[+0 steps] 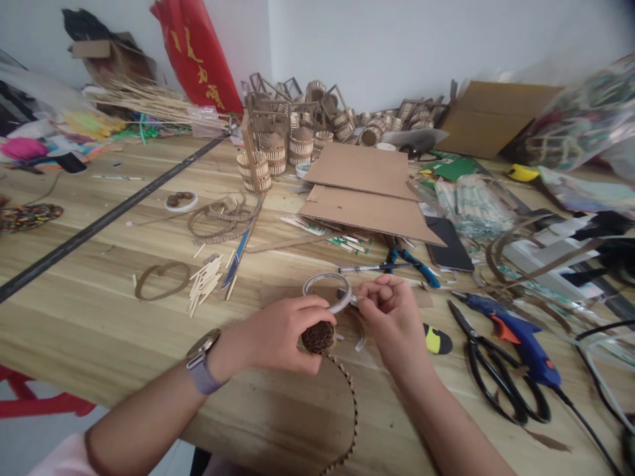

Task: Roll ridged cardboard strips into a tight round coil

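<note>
My left hand is curled around a dark brown, tightly wound coil of corrugated paper strip. From the coil a strip with a toothed edge loops down toward the table's front edge. Beside it is a thin white roll of tape, tilted, with the left fingertips at its lower rim. My right hand is closed in a pinch just right of the roll, seemingly on the tape's end; the fingers partly hide it. A short curled strip lies below, between the hands.
Black scissors, a blue glue gun and a yellow-black tool lie to the right. Ahead are pliers, cardboard sheets and small wooden buckets. Cut sticks and a long black bar lie left.
</note>
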Demonstrator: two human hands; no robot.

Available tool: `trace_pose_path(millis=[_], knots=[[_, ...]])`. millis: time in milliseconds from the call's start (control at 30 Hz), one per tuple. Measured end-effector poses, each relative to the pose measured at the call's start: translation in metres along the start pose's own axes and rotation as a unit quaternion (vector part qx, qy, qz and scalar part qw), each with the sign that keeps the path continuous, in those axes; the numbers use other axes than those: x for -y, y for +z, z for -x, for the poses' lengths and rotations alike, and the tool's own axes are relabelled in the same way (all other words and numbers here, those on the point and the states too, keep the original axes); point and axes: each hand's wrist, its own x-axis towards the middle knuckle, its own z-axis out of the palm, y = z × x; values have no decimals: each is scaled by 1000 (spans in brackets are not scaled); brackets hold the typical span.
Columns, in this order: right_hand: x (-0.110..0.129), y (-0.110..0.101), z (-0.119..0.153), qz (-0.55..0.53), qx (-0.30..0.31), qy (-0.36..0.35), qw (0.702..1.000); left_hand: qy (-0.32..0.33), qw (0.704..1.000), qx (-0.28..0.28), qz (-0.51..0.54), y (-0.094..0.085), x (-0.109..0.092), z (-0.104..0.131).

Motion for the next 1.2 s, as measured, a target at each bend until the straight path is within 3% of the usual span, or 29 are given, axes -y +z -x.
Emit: trace_pose_path(millis=[100,167,333,567,800,1067,1200], knots=[[2,-15,-10,-18,-63,-24,998,-8,1000,-14,17,-5,0,1],[6,-20,-11,-32,-67,-26,997,-27,999,-22,7,-7,2,1],[20,-4,9,-152,18,38,988,-29,998,-60,-7,-4,7,-1],[21,17,35,-295,90,197,931,6,992,-125,24,5,2,-3],[15,21,44,-307,93,213,923,-19,990,-129,52,7,-4,-3],[28,26,45,-292,77,248,920,-28,988,-134,67,8,-6,-5],[21,27,46,-301,78,229,923,-28,987,-135,79,9,-6,-5]])
